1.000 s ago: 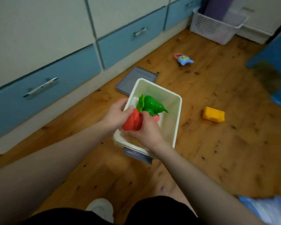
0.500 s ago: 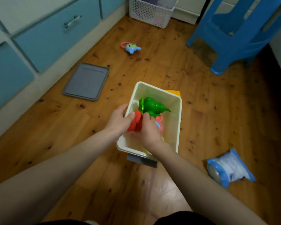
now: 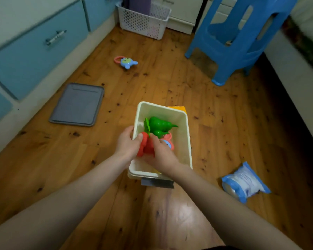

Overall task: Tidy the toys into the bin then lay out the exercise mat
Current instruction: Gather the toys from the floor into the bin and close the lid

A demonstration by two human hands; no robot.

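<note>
Hands, left hand [image 3: 127, 143] and right hand [image 3: 162, 155], pinch red toy [image 3: 147, 146] inside cream bin [image 3: 185, 139] beside green toy [image 3: 159, 126].

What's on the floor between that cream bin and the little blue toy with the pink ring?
Nothing: in the head view, only bare wooden floor lies between the cream plastic bin and the small blue toy with a pink ring. The grey flat lid sits off to the side.

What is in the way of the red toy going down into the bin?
The green toy already lies in the bin just beyond the red toy, which both hands hold. Nothing covers the bin's open top.
</note>
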